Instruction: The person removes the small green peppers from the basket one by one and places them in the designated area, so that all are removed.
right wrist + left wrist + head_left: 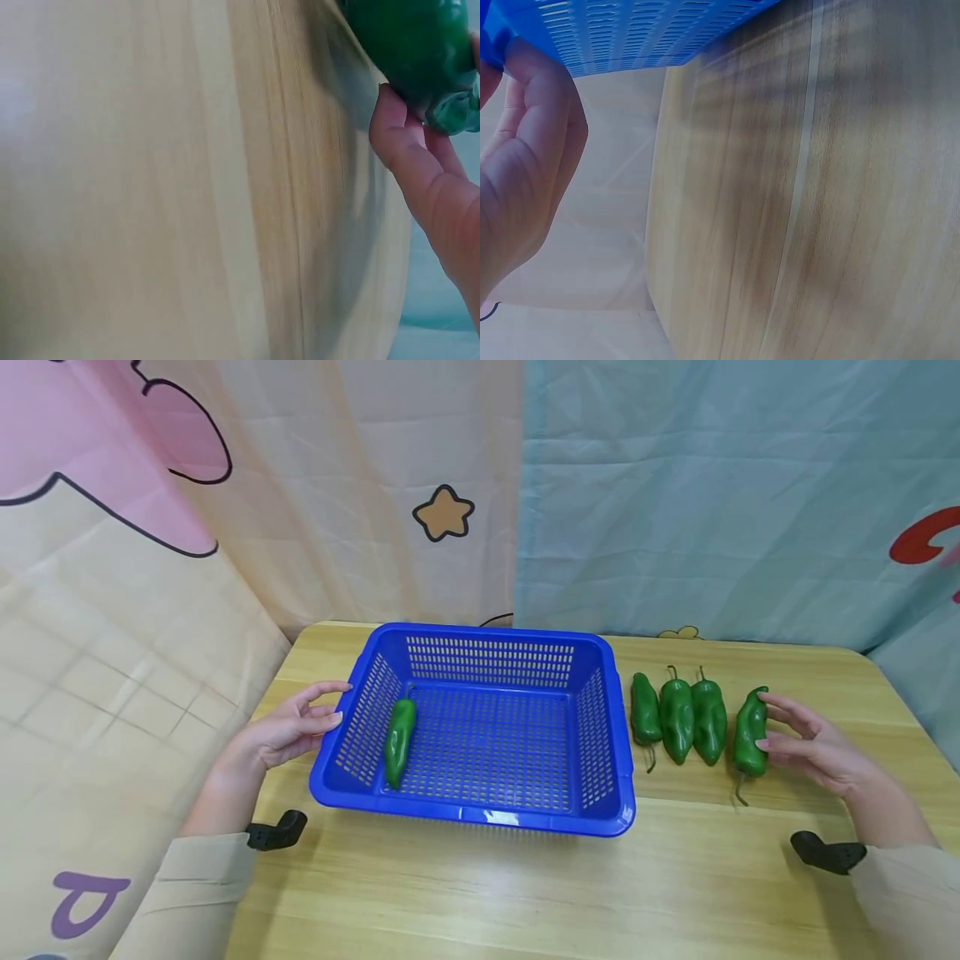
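A blue plastic basket with slotted walls stands on the table, one long green pepper lying inside near its left wall. My left hand holds the basket's left rim, index finger and thumb at the edge; the left wrist view has the fingers against the blue rim. At the right, my right hand grips the rightmost green pepper, fingertips near its upper end and thumb on its side. Up close, that pepper sits between thumb and fingers.
Three more green peppers stand in a row between the basket and my right hand: a left one, a middle one and a right one. The wooden table ends at a printed curtain behind.
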`<state>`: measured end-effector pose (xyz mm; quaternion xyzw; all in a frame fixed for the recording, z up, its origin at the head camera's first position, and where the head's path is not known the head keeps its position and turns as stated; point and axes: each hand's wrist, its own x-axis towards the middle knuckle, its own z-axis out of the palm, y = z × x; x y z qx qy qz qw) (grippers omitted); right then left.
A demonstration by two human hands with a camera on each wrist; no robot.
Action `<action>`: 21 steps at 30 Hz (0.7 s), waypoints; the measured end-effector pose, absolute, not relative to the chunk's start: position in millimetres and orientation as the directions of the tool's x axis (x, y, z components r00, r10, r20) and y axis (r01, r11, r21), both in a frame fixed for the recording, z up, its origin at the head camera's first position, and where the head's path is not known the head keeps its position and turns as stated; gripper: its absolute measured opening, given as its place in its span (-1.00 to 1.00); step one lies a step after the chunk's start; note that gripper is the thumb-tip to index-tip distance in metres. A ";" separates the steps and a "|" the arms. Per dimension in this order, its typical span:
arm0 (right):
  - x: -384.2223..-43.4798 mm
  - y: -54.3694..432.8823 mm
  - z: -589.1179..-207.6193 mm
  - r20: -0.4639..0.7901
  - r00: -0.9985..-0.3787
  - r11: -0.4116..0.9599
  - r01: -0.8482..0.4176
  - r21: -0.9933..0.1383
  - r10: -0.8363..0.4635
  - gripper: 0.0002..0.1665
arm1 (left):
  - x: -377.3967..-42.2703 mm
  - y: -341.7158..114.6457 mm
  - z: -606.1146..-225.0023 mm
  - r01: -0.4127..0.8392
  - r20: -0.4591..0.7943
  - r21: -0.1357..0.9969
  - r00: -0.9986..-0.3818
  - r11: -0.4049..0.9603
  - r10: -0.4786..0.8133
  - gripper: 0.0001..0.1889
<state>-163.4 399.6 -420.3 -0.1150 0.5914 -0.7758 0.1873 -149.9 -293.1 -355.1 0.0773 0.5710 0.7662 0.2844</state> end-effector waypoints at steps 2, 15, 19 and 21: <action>-164.2 400.3 -421.0 -0.055 -0.911 -0.217 0.155 -0.964 -0.409 -0.25 | -150.3 -292.5 -354.9 -0.348 -0.204 0.919 -0.823 -0.187 0.530 -0.62; -175.5 406.6 -422.5 -0.114 -0.925 -0.145 0.177 -0.973 -0.362 -0.26 | -151.5 -292.7 -353.1 -0.359 -0.212 0.914 -0.819 -0.190 0.533 -0.63; -179.2 404.4 -421.5 -0.153 -0.930 -0.082 0.190 -0.978 -0.334 -0.26 | -151.0 -293.6 -353.1 -0.364 -0.222 0.913 -0.821 -0.183 0.525 -0.62; -181.0 403.4 -420.5 -0.164 -0.931 -0.054 0.192 -0.980 -0.326 -0.26 | -151.0 -294.3 -353.6 -0.363 -0.222 0.914 -0.822 -0.182 0.525 -0.62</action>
